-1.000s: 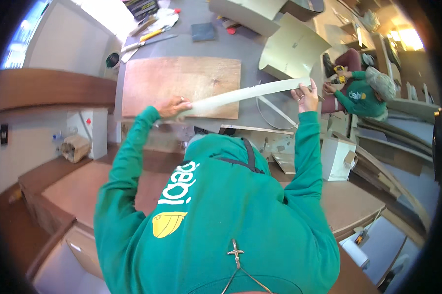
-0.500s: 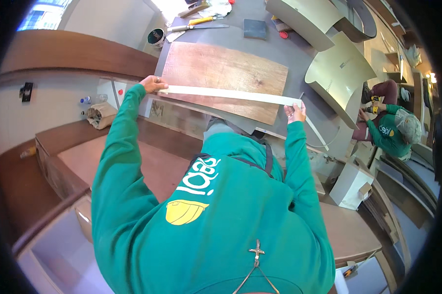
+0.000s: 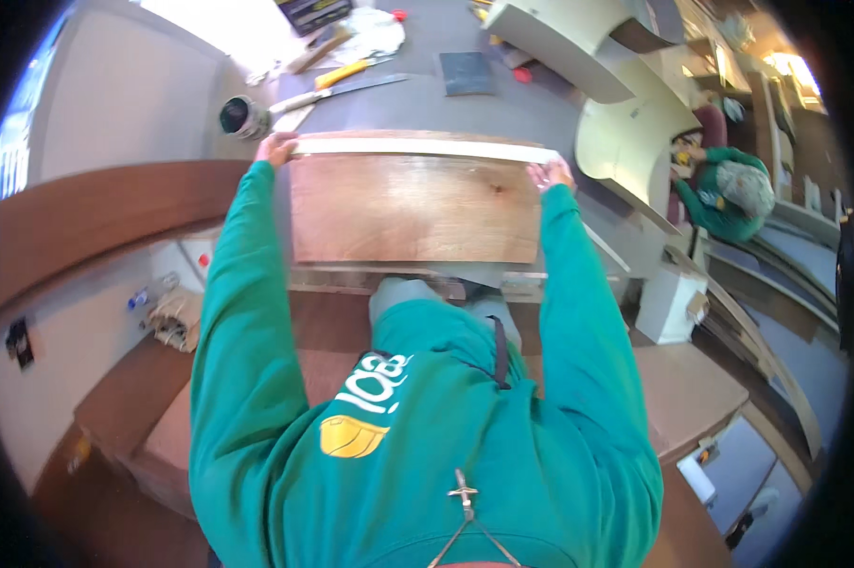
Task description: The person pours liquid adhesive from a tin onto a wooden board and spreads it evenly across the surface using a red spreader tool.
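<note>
A long, narrow white strip (image 3: 422,148) is stretched between my two hands, along the far edge of a flat brown wooden board (image 3: 413,210). My left hand (image 3: 277,150) pinches the strip's left end, by the board's far left corner. At the far right corner, my right hand (image 3: 552,174) has its fingers closed on the other end. The strip looks straight and nearly level; whether it touches the board all along cannot be made out. The board lies flat on the grey table (image 3: 370,114), close to its near edge.
Beyond the board are a long-bladed knife (image 3: 365,86), a yellow-handled tool (image 3: 342,74), an open tin (image 3: 244,116) and a dark square sheet (image 3: 465,74). Curved cream panels (image 3: 625,133) stand at the right. A co-worker (image 3: 734,194) in green sits farther right.
Both hands have carried the strip from slantwise across the board's near part to its far edge. The board now appears squared to me, and the view has shifted.
</note>
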The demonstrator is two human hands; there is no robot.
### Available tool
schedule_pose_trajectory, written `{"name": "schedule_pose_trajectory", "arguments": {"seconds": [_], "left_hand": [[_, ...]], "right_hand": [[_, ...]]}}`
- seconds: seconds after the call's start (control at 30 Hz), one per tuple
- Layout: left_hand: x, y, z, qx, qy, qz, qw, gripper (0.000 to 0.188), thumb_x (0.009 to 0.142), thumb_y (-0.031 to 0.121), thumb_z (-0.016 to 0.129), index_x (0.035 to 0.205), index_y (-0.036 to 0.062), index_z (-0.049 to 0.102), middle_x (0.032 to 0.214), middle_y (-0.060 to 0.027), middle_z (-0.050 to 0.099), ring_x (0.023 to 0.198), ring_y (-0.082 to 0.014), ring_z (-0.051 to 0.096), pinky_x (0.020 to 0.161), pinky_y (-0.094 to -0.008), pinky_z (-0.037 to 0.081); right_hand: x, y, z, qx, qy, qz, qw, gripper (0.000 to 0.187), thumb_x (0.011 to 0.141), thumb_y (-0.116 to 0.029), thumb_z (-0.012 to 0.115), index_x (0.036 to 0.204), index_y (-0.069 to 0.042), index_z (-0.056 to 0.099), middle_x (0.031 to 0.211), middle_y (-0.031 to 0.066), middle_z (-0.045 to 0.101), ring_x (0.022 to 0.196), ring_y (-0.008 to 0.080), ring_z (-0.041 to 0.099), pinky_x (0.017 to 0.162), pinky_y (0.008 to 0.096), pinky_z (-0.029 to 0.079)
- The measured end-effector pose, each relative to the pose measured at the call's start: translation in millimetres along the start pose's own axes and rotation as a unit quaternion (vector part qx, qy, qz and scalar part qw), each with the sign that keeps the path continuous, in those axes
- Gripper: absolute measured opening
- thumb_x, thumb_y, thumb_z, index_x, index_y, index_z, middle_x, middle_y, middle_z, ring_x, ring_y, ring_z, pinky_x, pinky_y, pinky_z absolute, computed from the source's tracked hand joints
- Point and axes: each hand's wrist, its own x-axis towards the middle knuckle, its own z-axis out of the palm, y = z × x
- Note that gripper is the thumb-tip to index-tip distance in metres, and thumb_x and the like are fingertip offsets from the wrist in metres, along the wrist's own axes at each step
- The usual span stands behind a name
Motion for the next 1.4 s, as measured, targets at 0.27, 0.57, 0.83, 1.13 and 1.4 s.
{"name": "schedule_pose_trajectory", "arguments": {"seconds": [0.27, 0.57, 0.83, 1.13, 1.4], "left_hand": [[46.3, -3.2, -14.2, -0.002, -0.053, -0.09, 0.995, 0.027, 0.089, 0.017, 0.058, 0.113, 0.005, 0.057, 0.1, -0.0059, 0.063, 0.082, -0.0136, 0.064, 0.072, -0.025, 0.052], [62.7, 40.5, 31.9, 0.033, -0.09, -0.011, 0.995, 0.029, 0.087, 0.019, 0.06, 0.112, 0.0044, 0.056, 0.096, -0.0062, 0.062, 0.082, -0.0124, 0.06, 0.071, -0.0233, 0.05], [103.7, 138.1, 247.6, 0.026, -0.262, 0.093, 0.96, 0.032, 0.088, 0.023, 0.059, 0.111, 0.0006, 0.056, 0.099, -0.0082, 0.061, 0.084, -0.0154, 0.059, 0.076, -0.0284, 0.049], [-69.7, 128.9, 446.5, -0.183, -0.437, -0.08, 0.877, 0.02, 0.089, 0.018, 0.057, 0.103, 0.0043, 0.054, 0.093, -0.0092, 0.062, 0.08, -0.0169, 0.061, 0.076, -0.0309, 0.051], [-162.0, 83.3, 507.7, -0.16, -0.321, -0.124, 0.925, 0.041, 0.094, 0.033, 0.048, 0.123, 0.0042, 0.045, 0.112, -0.0131, 0.055, 0.099, -0.0275, 0.06, 0.088, -0.0392, 0.049]], "right_hand": [[27.4, -7.3, 23.3, -0.029, 0.039, 0.041, 0.998, 0.032, 0.094, -0.011, 0.043, 0.126, -0.01, 0.043, 0.102, 0.0155, 0.057, 0.083, 0.0293, 0.063, 0.074, 0.0429, 0.056], [-20.4, 10.6, -91.1, 0.001, 0.022, 0.047, 0.999, 0.023, 0.09, -0.015, 0.053, 0.112, -0.009, 0.05, 0.098, 0.0114, 0.062, 0.088, 0.0244, 0.063, 0.079, 0.0421, 0.055], [-166.5, 57.8, -242.1, 0.353, 0.242, 0.004, 0.904, 0.023, 0.081, -0.024, 0.065, 0.098, -0.011, 0.058, 0.091, 0.0035, 0.061, 0.08, 0.0203, 0.057, 0.08, 0.0393, 0.05], [-258.9, -140.6, -247.0, 0.249, 0.137, -0.358, 0.89, 0.042, 0.092, -0.036, 0.052, 0.122, -0.007, 0.049, 0.098, 0.0108, 0.063, 0.091, 0.0227, 0.06, 0.082, 0.0424, 0.05], [-70.4, -71.2, -337.7, 0.383, 0.062, -0.185, 0.903, 0.036, 0.094, -0.038, 0.045, 0.117, -0.01, 0.049, 0.095, 0.0141, 0.063, 0.083, 0.0264, 0.063, 0.077, 0.0448, 0.053]]}}
